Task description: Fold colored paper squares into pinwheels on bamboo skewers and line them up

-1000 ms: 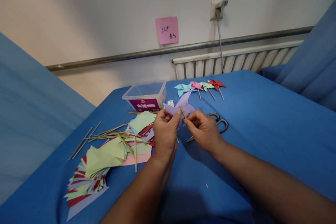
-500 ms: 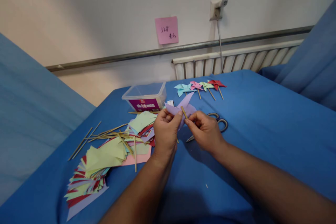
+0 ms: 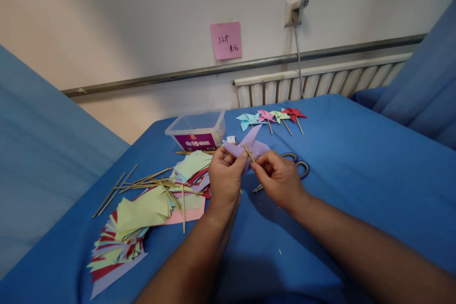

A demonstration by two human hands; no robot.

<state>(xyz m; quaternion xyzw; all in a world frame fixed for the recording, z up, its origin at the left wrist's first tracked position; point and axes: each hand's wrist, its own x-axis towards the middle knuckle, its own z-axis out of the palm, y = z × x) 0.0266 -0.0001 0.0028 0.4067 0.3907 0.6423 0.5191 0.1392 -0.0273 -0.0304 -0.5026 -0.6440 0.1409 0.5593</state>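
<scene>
Left hand (image 3: 225, 178): fingers pinched shut on the lilac paper pinwheel (image 3: 249, 145), held just above the blue tabletop (image 3: 356, 175).
Right hand (image 3: 280, 178): fingers closed on the thin wooden stick (image 3: 249, 153) at the pinwheel's centre.
Handling: paper looks light and easily creased; best held at the hub. Stick is stiff and likely snaps.
Nearby: scissors (image 3: 297, 164), finished pinwheels (image 3: 270, 118).

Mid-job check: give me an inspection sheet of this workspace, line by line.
Surface: blue cloth over the table.
Job's things: lilac paper pinwheel with wooden stick, held above the cloth.
Clutter: coloured paper squares, loose sticks, clear plastic box, scissors, four finished pinwheels.
Grippers: left hand pinches the paper; right hand pinches the stick.
Cables: cord hangs from wall socket.
Surroundings: pink note, radiator, wall rail.
</scene>
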